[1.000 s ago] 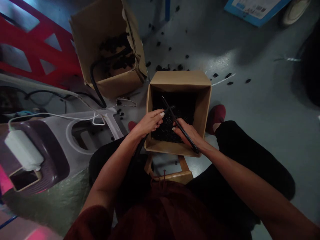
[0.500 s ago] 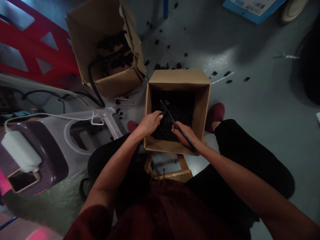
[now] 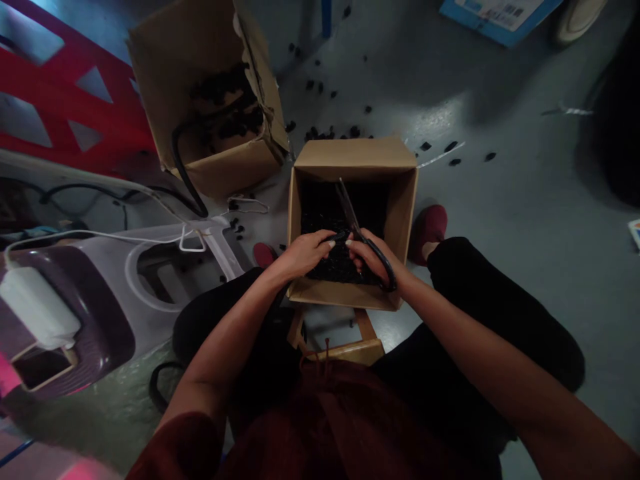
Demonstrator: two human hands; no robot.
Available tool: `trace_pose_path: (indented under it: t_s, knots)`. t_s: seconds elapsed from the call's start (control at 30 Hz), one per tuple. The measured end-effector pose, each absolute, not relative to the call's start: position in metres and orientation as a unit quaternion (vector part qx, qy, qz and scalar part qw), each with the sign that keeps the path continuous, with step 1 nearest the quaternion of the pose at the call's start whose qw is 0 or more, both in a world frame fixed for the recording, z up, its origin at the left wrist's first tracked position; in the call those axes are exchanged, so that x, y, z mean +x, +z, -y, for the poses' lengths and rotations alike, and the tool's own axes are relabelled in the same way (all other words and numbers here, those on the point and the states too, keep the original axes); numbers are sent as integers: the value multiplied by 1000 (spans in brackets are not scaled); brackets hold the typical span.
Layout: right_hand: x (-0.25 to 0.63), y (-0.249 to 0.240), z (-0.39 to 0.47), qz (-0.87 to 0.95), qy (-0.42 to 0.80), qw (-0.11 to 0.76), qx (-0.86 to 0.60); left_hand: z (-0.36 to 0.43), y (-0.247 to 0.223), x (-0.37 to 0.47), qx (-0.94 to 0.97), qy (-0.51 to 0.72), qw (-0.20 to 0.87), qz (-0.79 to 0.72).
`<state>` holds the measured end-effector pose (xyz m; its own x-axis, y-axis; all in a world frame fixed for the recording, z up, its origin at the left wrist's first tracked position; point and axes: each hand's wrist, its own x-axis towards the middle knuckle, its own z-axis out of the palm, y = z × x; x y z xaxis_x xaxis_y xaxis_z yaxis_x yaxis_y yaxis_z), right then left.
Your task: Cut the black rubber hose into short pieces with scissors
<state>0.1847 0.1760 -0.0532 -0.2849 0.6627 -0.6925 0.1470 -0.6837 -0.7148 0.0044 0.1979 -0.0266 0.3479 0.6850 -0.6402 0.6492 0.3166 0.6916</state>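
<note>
Over a cardboard box (image 3: 354, 155), my left hand (image 3: 311, 252) pinches a small black piece (image 3: 339, 237) whose kind I cannot make out. Close beside it, my right hand (image 3: 369, 257) is closed around black-handled scissors (image 3: 350, 208), their blades pointing away from me. The fingertips of both hands almost meet at the black piece; whether the right fingers also grip it is hard to see. Many small dark pieces (image 3: 325, 267) lie in the box below my hands.
A second cardboard box (image 3: 225, 167) with black pieces stands at the upper left. Black bits (image 3: 354, 131) are scattered over the floor. To the left is a plastic stool (image 3: 110, 267) bearing a white power strip (image 3: 40, 307). A blue box (image 3: 500, 20) is at the upper right.
My right hand has come nearer to my left, and the scissors have swung to point more straight away from me. My left hand has moved slightly right with the black piece.
</note>
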Motion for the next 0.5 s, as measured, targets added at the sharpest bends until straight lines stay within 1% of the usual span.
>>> trace_pose_path:
  t_s: [0.1,0.2,0.33,0.5]
  knots:
    - [186,-51,-186,347,706,233,-573,-194,-23,11,494,42,654,-571]
    - [186,-51,-190,342,691,252,-585,-192,-21,17,409,89,718,-557]
    - [188,-51,-191,376,673,248,-587,-192,-19,22,353,137,748,-545]
    - [191,-55,-190,361,692,240,-578,-189,-17,29,310,143,778,-527]
